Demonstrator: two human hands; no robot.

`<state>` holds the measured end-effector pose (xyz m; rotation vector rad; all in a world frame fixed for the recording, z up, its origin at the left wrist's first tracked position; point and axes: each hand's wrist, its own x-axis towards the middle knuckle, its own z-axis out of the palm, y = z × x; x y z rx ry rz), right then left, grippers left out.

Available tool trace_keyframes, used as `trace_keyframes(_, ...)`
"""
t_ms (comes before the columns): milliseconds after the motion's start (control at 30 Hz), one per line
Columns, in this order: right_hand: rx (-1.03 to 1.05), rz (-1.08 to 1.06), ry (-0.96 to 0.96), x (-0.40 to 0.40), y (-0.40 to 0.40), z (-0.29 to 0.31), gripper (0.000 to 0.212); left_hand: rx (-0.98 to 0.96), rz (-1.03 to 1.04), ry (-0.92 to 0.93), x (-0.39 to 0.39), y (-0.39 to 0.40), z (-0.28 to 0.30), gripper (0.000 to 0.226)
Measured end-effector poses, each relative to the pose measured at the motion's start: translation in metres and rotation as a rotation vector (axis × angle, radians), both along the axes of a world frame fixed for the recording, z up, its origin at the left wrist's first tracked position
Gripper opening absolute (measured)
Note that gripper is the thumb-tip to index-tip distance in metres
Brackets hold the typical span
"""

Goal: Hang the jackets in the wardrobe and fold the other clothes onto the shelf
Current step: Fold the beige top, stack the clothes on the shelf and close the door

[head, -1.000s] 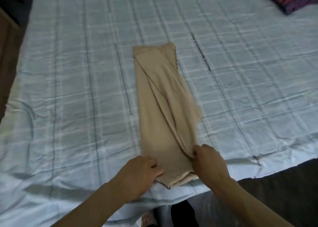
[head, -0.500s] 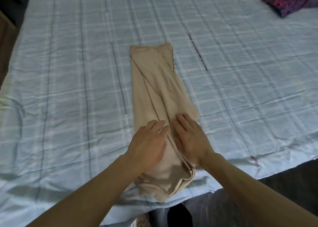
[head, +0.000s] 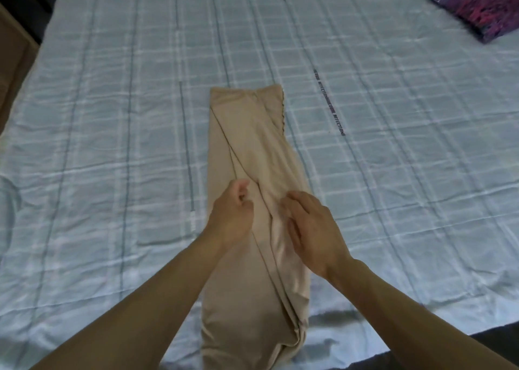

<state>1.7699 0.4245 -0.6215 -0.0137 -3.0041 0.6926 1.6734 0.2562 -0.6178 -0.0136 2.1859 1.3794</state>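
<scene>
Beige garment [head: 252,201], folded into a long strip, lies on the bed [head: 112,117]. Both hands have slid up from its near hem to mid-length: left hand [head: 231,218] loosely curled, right hand [head: 311,229] flat, pressing (smoothing, likely before the crosswise fold).

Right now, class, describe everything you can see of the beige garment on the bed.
The beige garment is a soft, thin-looking fabric folded into a long narrow strip, lying flat on the pale blue checked bedcover with its near end hanging over the bed's edge. Diagonal seams or fold lines cross it, and a small scalloped trim runs along its far right edge. The left hand and right hand rest on its middle, the left with fingers curled, the right flatter.
</scene>
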Motion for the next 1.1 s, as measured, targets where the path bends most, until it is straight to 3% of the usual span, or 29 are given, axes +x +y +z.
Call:
trace_keyframes(67, -0.012, 0.053, -0.026, -0.015, 0.008, -0.005, 0.039, 0.092, 0.142, -0.127, -0.019, 0.011, -0.004, 0.05)
trace_keyframes(300, 0.057, 0.125, -0.096, -0.069, 0.028, -0.019, 0.045, 0.272, 0.311, -0.207, -0.055, 0.035, 0.002, 0.055)
trace_keyframes(467, 0.079, 0.17, -0.175, -0.08, 0.043, -0.026, 0.054, 0.295, 0.378, -0.148, -0.064, 0.039, 0.002, 0.062)
trace_keyframes(567, 0.072, 0.183, -0.211, -0.079, 0.048, -0.03, 0.06, 0.344, 0.31, -0.199, -0.066, 0.038, 0.004, 0.064)
trace_keyframes(733, 0.037, 0.185, -0.245, -0.081, 0.05, -0.028, 0.062, 0.185, -0.046, -0.191, -0.054, 0.034, 0.012, 0.048)
trace_keyframes(967, -0.087, 0.165, -0.232, -0.086, 0.054, -0.024, 0.049, 0.495, 0.094, -0.321, -0.039, 0.022, 0.004, 0.031)
trace_keyframes(1100, -0.092, 0.171, -0.234, -0.086, 0.054, -0.024, 0.049, 0.418, -0.14, -0.414, -0.026, 0.014, 0.007, 0.027)
